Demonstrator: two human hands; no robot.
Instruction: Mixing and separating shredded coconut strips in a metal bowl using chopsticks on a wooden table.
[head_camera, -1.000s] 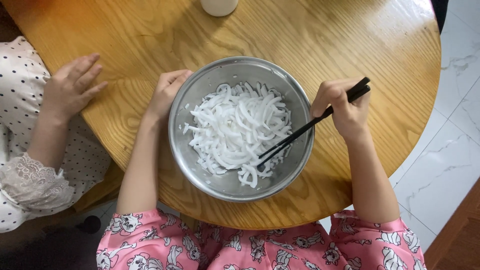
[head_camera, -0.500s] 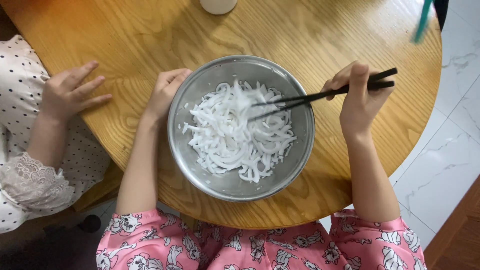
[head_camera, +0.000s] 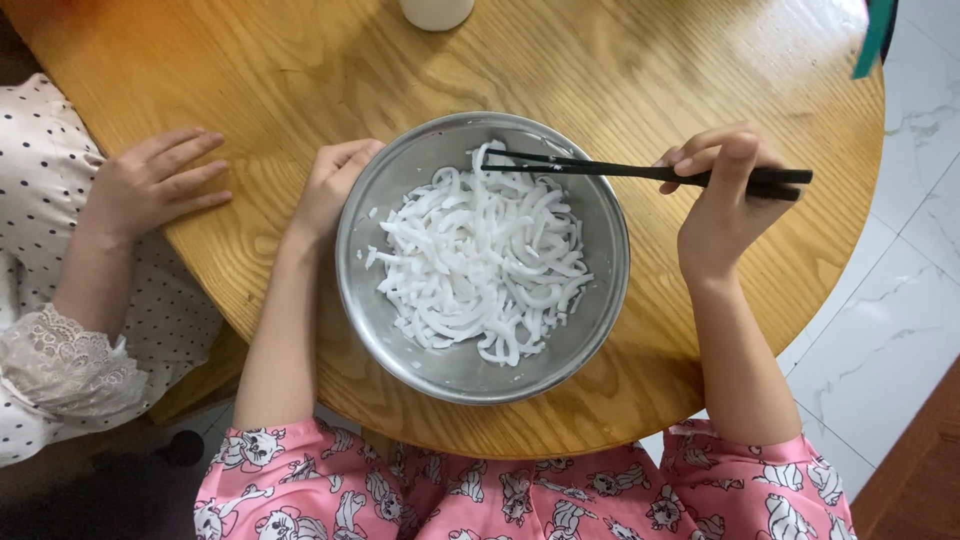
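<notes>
The right hand (head_camera: 725, 205) is closed around black chopsticks (head_camera: 640, 172), whose tips reach a strand at the far edge of the white noodles (head_camera: 480, 255) in the steel bowl (head_camera: 610, 290). The left hand (head_camera: 335, 180), loosely curled and holding nothing, steadies the rim on the desk (head_camera: 250, 70). Stirring seems underway; lifting strands calls for a firm pinch. Beyond the left hand rests another person's hand (head_camera: 150, 185).

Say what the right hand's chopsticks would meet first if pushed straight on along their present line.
Likely the topmost white noodles beside the chopsticks' tips, then the steel bowl's far wall; height above them is unclear.
</notes>
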